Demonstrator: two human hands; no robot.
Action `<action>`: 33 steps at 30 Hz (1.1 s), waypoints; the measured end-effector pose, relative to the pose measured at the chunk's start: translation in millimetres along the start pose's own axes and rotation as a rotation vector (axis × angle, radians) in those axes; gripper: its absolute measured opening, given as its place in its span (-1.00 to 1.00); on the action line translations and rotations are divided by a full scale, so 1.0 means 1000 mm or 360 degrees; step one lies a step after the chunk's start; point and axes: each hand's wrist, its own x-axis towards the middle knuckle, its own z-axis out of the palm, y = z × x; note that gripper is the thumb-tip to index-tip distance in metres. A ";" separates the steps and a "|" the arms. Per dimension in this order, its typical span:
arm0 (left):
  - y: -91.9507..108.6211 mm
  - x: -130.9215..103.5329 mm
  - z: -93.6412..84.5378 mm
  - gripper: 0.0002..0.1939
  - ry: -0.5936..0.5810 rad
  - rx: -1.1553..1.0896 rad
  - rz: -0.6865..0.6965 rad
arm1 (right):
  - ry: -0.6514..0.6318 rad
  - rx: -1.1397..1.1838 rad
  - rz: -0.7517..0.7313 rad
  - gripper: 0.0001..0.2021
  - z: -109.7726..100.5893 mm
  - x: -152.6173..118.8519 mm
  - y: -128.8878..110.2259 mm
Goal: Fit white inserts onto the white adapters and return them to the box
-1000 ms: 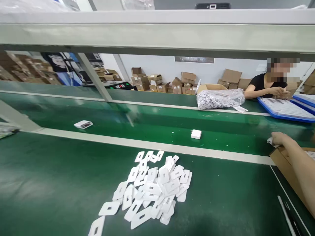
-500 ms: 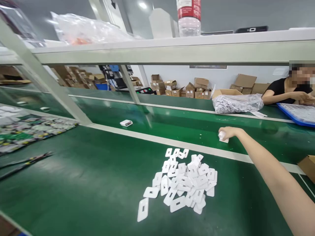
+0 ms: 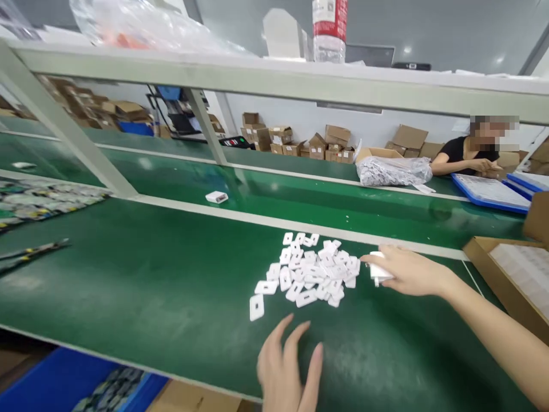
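Observation:
My right hand (image 3: 405, 272) is closed around a small white plastic box (image 3: 379, 270), held above the green bench (image 3: 171, 274) just right of a heap of parts. Part of the box is hidden by my fingers. That heap is made of flat white rounded plates (image 3: 315, 269), each with a rectangular slot. Below the heap, near the bench's front edge, my left hand (image 3: 287, 366) is held with its fingers spread and nothing in it. A similar white box (image 3: 217, 197) lies on the green strip beyond the pale divider.
A shelf (image 3: 257, 77) crosses above, holding a bottle (image 3: 329, 31). At right stands a cardboard box (image 3: 514, 274) of white pieces. Pliers (image 3: 34, 254) and wired parts lie left. A blue bin (image 3: 64, 380) sits below the front edge. A co-worker (image 3: 461, 157) sits across beside blue trays (image 3: 489, 191).
My right hand has drawn back from the far strip toward the heap with the white box in it. My left hand has come into view at the bottom. The view has shifted.

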 end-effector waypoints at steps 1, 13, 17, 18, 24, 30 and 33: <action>0.019 0.003 0.000 -0.67 -0.0242 -0.0174 0.0081 | -0.0002 -0.0082 -0.0043 -0.35 0.002 -0.014 -0.020; 0.082 -0.018 0.041 -0.69 -0.1363 -0.0842 0.0212 | 0.0191 0.0114 0.0128 -0.18 0.041 -0.117 -0.087; 0.074 -0.016 0.040 -0.65 -0.1308 -0.0864 0.0479 | 0.0343 0.0592 0.0203 -0.23 0.044 -0.130 -0.086; 0.072 -0.014 0.038 -0.62 -0.1261 -0.0820 0.0617 | 0.0384 0.0735 0.0225 -0.24 0.046 -0.132 -0.085; 0.053 0.003 0.028 -0.55 -0.1242 -0.0729 0.0999 | 0.0533 0.1130 0.0274 -0.32 0.076 -0.125 -0.088; 0.035 0.007 0.027 -0.50 -0.1339 -0.0888 0.0755 | 0.0662 0.1174 0.0291 -0.32 0.113 -0.107 -0.101; 0.029 0.006 0.028 -0.51 -0.1340 -0.0888 0.0755 | 0.0784 0.1109 0.0317 -0.37 0.125 -0.099 -0.107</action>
